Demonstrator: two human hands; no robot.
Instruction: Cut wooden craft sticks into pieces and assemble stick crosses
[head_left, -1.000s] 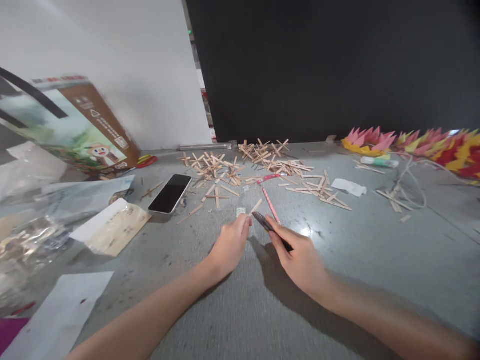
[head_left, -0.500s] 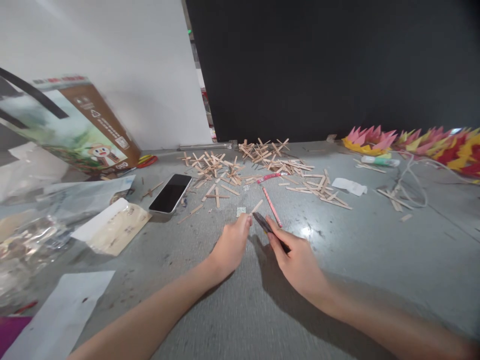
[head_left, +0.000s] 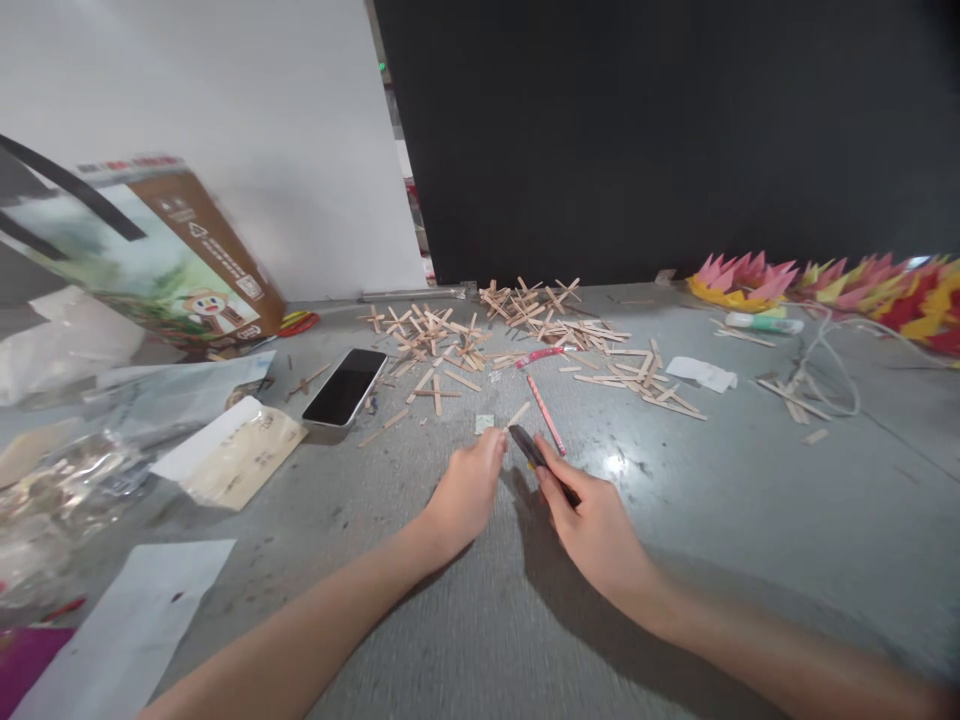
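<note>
1. The left hand (head_left: 465,490) rests on the grey surface (head_left: 712,500), about in its middle. Its fingers are curled, and the tips touch the near end of one wooden stick (head_left: 517,412). I cannot tell if it pinches the stick or only presses on it.
2. The right hand (head_left: 592,520) is just beside it. Its grip is closed around a thin dark tool (head_left: 534,452). The tip of the tool points at that same stick.
3. A pink pencil (head_left: 546,402) lies just right of the stick. A tiny paper square (head_left: 484,423) lies just left of it.
4. Along the far edge of the surface lies a big heap of stick crosses (head_left: 525,310). So a lot of the work looks done.
5. Some single sticks (head_left: 660,395) lie loose near the heap. So I think some work is left.
6. A phone (head_left: 345,386) lies toward the left edge, near a tipped box (head_left: 172,260). Paper flowers (head_left: 825,280) sit at the far right corner.
</note>
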